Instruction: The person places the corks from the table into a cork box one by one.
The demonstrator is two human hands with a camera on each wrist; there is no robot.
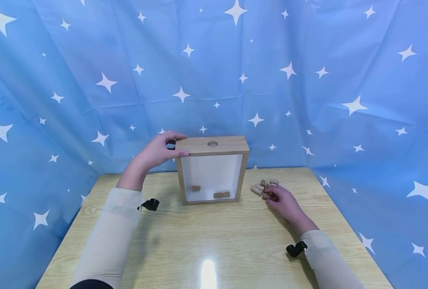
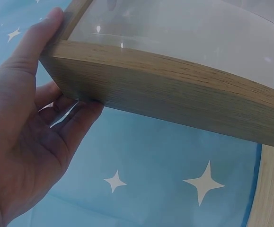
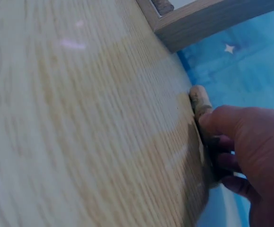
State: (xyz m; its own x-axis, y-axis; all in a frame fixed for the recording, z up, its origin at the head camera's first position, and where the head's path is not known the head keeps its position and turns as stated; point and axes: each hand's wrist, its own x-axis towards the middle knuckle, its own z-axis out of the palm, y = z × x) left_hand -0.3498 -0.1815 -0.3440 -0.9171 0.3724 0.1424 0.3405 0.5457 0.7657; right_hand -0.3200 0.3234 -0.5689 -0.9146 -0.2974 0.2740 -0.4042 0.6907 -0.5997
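Note:
An upright wooden box frame (image 1: 212, 145) has a clear front, a white back and a round hole in its top. My left hand (image 1: 159, 149) grips its upper left corner, thumb in front and fingers behind; the left wrist view shows this hand (image 2: 37, 123) on the frame's edge (image 2: 174, 90). Several corks (image 1: 256, 190) lie in a loose group right of the box. Among them, my right hand (image 1: 282, 202) pinches a cork between thumb and fingers, partly hidden. In the right wrist view, another cork (image 3: 200, 96) shows just past the thumb of this hand (image 3: 264, 151).
Inside the box, one cork (image 1: 196, 188) lies at the left and two corks (image 1: 222, 194) lie end to end at the right. The box stands near the back edge of the light wood table (image 1: 185, 241). A blue star-printed curtain (image 1: 214, 80) hangs behind and at both sides.

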